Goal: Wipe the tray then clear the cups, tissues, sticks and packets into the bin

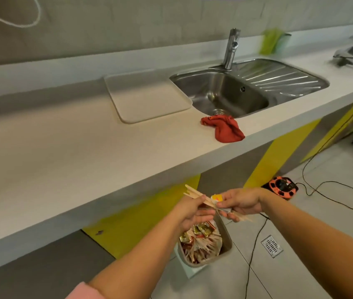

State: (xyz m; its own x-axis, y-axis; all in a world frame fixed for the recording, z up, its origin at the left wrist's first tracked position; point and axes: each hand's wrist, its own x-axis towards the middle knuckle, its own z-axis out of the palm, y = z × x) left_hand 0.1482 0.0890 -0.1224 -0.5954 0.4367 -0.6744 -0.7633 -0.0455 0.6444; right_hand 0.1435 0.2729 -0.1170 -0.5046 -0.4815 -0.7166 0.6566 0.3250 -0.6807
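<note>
A bundle of wooden sticks (195,194) is held over the bin (225,236) on the floor below the counter edge. My left hand (190,210) grips the sticks near their middle. My right hand (239,201) pinches a yellow and white packet (216,197) against the same sticks. The bin holds packets and several sticks. The empty beige tray (145,96) lies on the counter left of the sink. A crumpled red cloth (225,128) rests by the counter's front edge.
A steel sink (231,93) with tap sits right of the tray. A green bottle (271,41) stands at the back wall. On the floor lie an orange cable reel (281,186), black cables and a drain grate (271,246).
</note>
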